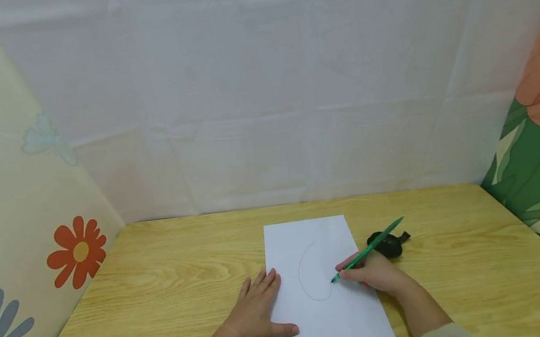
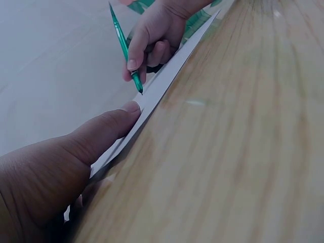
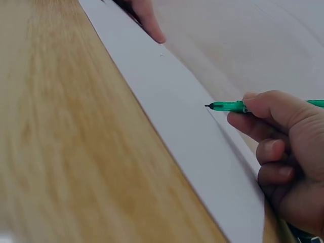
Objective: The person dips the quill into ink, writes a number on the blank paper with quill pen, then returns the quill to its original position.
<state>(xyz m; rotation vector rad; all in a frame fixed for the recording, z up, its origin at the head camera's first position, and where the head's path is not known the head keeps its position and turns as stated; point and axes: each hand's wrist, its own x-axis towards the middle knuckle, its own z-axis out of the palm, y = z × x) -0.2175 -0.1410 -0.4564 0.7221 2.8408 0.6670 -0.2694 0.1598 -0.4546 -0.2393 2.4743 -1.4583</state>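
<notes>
Item: white paper sheet (image 1: 326,303) on wooden surface (image 1: 160,284). I see left hand (image 1: 257,312) flat, fingers relaxed, pinning it steady; right hand (image 1: 375,273) pinching green pen (image 1: 368,250), tip touching the drawn curve (image 1: 307,273)

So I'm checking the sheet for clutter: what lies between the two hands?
In the head view, only bare white paper with a thin curved pencil line lies between the left hand and the right hand.

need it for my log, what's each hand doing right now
Left hand: open, flat on the paper.
Right hand: grips the green pen.
</notes>
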